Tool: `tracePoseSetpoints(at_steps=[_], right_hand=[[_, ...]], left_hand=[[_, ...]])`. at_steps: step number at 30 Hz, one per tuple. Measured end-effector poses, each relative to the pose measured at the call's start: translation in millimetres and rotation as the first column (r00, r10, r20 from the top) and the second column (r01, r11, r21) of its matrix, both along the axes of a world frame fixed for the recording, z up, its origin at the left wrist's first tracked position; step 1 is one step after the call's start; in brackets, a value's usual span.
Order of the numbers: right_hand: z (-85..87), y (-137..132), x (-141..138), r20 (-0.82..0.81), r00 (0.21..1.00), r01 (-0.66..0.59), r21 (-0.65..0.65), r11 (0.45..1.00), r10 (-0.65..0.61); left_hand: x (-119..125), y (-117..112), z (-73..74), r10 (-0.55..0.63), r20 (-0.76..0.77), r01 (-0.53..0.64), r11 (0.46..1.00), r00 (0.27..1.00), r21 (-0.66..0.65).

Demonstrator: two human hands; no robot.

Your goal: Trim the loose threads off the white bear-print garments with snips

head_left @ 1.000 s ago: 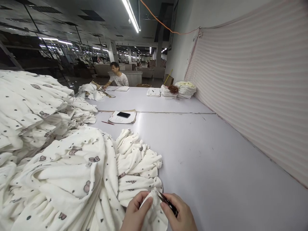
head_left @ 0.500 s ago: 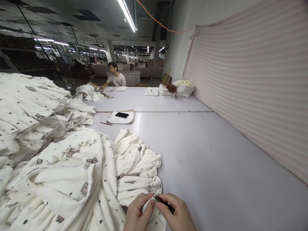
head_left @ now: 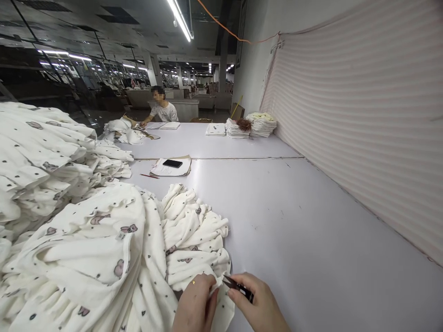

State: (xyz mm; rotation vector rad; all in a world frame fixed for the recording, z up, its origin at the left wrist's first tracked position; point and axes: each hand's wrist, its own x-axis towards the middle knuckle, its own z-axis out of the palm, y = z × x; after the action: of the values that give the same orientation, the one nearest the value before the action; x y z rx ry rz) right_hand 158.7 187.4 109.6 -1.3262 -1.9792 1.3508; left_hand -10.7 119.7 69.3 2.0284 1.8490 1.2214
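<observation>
Near the bottom middle, my left hand (head_left: 198, 299) is closed on the edge of a white garment (head_left: 224, 308) with small dark dots. My right hand (head_left: 255, 297) grips black thread snips (head_left: 238, 288) between thumb and fingers. The blades point left, close to the fabric edge beside my left fingers; whether they touch it I cannot tell. The same printed fabric lies bunched just beyond my hands. To the left, a larger garment (head_left: 86, 253) with pink animal figures and a small white neck label spreads over the pile.
A tall heap of printed garments (head_left: 41, 152) fills the left side. Farther back lie a phone (head_left: 172, 163) on papers (head_left: 159, 169), a red pencil (head_left: 149, 176) and stacked white cloth (head_left: 261, 125). Another person (head_left: 164, 110) sits at the far end. Striped cloth (head_left: 363, 115) covers the right wall.
My left hand has turned so its back shows more, and its hold on the fabric edge has shifted. The snips' blades now show apart from the cloth. The view has moved slightly.
</observation>
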Motion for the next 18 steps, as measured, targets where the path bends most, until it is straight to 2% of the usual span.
tracePoseSetpoints(at_steps=[4,9,16,18], right_hand=[[12.8,-1.7,0.2,0.158,0.986,-0.077,0.12,0.99,0.057],[17.0,-3.0,1.4,0.262,0.962,-0.109,0.124,0.986,0.073],[16.1,-3.4,0.8,0.211,0.974,-0.099,0.088,0.991,0.079],[6.7,-0.5,3.2,0.171,0.985,-0.037,0.055,0.998,0.027]], left_hand=[[-1.8,-1.3,-4.5,-0.034,-0.13,0.039,0.999,0.991,0.035],[-2.8,-2.7,-5.4,-0.041,-0.14,0.049,0.997,0.989,0.052],[2.9,-0.6,-0.4,-0.029,-0.11,0.034,0.999,0.994,0.042],[-0.5,0.0,1.0,-0.037,0.015,0.037,0.999,0.999,-0.008]])
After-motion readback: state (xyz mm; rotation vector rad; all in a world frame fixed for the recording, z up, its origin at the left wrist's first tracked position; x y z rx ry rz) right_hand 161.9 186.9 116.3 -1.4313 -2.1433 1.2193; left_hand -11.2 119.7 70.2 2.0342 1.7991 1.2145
